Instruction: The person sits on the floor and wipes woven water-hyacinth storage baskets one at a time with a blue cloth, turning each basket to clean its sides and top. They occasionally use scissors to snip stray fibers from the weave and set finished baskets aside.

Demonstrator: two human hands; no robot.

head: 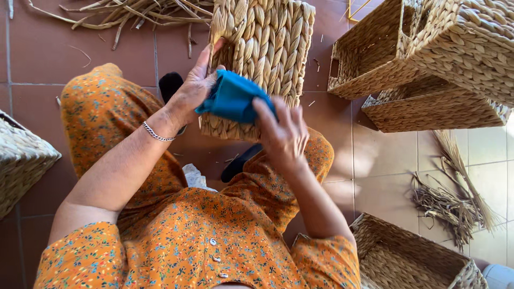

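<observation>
Both our hands grasp a blue cloth (233,99), held just in front of the woven basket (262,59) propped at our knees. At far left, another woven basket (21,160) sits on the tiled floor (37,53). Our left hand (195,85) pinches the cloth's left edge, a silver bracelet (156,132) on its wrist. Our right hand (282,134) clasps the cloth's right side, fingers (263,109) pressed over it. Farther right, stacked baskets (428,59) stand, dried straw (455,198) lies loose, and an open basket (407,257) sits lower right.
</observation>
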